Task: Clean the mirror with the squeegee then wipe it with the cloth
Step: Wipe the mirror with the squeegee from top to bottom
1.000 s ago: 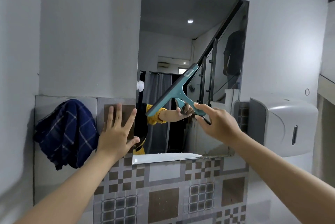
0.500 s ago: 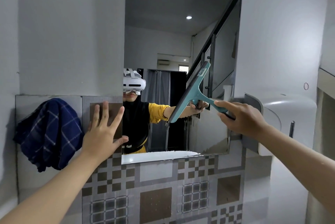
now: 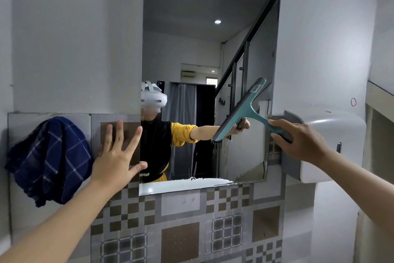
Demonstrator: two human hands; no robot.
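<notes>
Squeegee, gripped by its handle in the right hand, lay tilted across the mirror's right side; the left hand was spread flat, empty.

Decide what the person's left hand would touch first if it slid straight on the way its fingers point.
The left hand points up the wall, so it would likely meet only more brown tile, then plain grey wall.

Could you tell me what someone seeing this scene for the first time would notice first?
The eye goes to the teal squeegee, tilted against the right side of the wall mirror and held by its handle in the right hand. The left hand is spread flat on the tiled wall at the mirror's left edge, beside a hanging blue checked cloth.
</notes>
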